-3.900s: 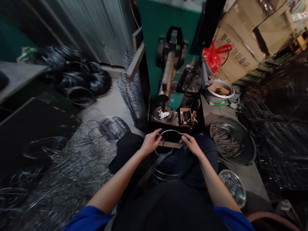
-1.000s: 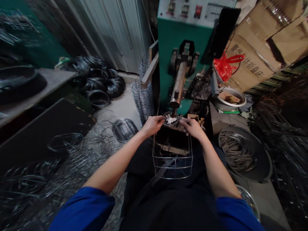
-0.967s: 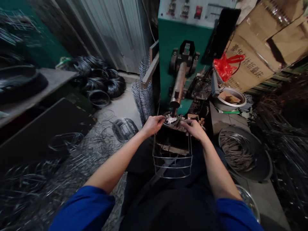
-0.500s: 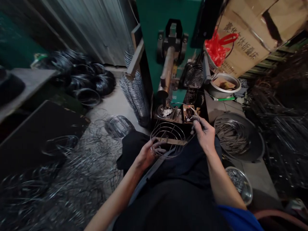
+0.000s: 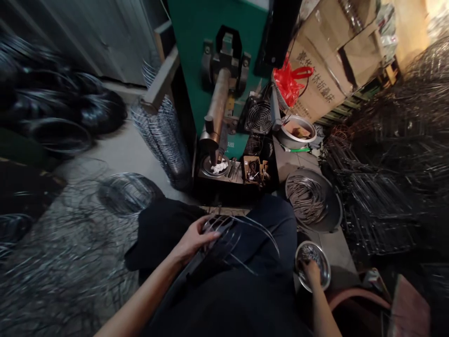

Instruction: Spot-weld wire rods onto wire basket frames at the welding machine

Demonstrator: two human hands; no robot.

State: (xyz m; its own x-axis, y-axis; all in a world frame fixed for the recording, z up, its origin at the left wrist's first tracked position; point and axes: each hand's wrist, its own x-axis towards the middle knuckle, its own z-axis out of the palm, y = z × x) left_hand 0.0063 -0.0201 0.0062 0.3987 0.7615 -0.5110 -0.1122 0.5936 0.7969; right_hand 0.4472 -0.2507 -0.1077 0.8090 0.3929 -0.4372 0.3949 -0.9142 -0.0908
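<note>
My left hand [image 5: 196,239] is closed on the rim of a round wire frame [image 5: 242,229], made of thin bent metal rods and tilted over my lap. Blur smears the frame's far rods. At the right, my right hand [image 5: 311,270] reaches down into a shiny metal bowl [image 5: 327,269] with small metal pieces [image 5: 308,252] in it. The right fingertips are down among the pieces, so whether they grip anything is hidden.
Ahead stands a green machine [image 5: 185,56] with a thick metal arm [image 5: 219,100] over a small bench. A dark basin [image 5: 335,213] of wire rings is to the right. At the left are a stack of wire frames [image 5: 164,140] and loose wire [image 5: 87,271] on the floor.
My right hand has left the curved wire near the machine and gone down right into the metal bowl. My left hand has drawn the wire frame closer and tilted it. The view has turned right.
</note>
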